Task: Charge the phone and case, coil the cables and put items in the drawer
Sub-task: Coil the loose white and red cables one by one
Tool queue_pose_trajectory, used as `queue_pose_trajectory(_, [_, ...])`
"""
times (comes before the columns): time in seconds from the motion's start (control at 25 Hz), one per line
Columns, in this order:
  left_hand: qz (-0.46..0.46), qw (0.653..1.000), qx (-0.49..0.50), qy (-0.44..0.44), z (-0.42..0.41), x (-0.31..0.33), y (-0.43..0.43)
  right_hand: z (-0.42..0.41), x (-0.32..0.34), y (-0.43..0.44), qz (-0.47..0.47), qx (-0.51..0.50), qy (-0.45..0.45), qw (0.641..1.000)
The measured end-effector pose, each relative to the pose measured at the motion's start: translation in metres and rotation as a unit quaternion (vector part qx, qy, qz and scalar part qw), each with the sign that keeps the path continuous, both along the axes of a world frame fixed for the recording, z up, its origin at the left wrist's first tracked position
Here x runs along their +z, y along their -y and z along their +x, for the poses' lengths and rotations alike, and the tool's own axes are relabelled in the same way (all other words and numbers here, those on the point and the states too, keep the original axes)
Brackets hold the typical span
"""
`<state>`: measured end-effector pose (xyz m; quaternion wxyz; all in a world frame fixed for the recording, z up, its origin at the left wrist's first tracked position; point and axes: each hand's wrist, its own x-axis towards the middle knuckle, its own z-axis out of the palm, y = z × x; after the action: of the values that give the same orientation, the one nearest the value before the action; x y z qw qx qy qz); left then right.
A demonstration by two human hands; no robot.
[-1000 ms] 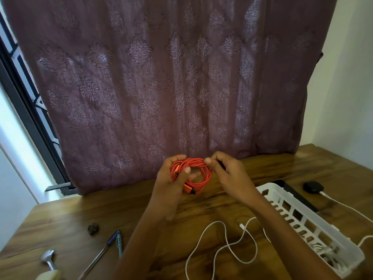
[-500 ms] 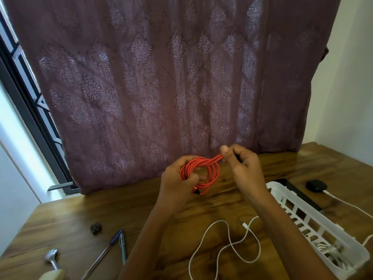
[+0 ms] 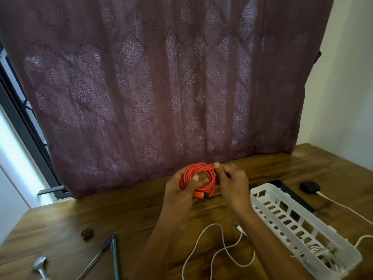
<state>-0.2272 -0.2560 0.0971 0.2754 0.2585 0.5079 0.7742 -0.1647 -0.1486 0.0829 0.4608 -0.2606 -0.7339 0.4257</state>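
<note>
A coiled orange cable (image 3: pixel 209 172) is held above the wooden table (image 3: pixel 101 215). My left hand (image 3: pixel 177 190) grips the coil's left side with the thumb through the loop. My right hand (image 3: pixel 232 182) pinches the coil's top right strands. The cable's orange plug (image 3: pixel 200 195) hangs at the bottom. A loose white cable (image 3: pixel 218 245) lies on the table below my arms. A white slotted plastic basket (image 3: pixel 282 217) stands to the right with white cable bundled inside. A dark phone (image 3: pixel 292 195) lies behind it, and a black charging case (image 3: pixel 309 187) has a white cable plugged in.
Two pens (image 3: pixel 109 251) lie at the near left, beside a small dark lump (image 3: pixel 87 233) and a metal object (image 3: pixel 40 265). A mauve patterned curtain (image 3: pixel 161 87) hangs behind the table. A white wall stands on the right.
Both hands have kept turning the orange coil; my right hand moved from the coil's side up to its top right strands. The view has shifted slightly.
</note>
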Motion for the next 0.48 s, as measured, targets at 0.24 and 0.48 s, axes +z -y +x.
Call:
queue_pose_trajectory(0.24, [-0.055,0.985,0.097,-0.129,-0.004,-0.005,-0.002,0.005,0.019,0.011,-0.146,0.147,0.073,0.976])
queue_pose_trajectory(0.48, [-0.068,0.978,0.095,-0.175,-0.004,-0.006,-0.001,0.001,0.008,0.007,-0.058,0.120,0.100,0.986])
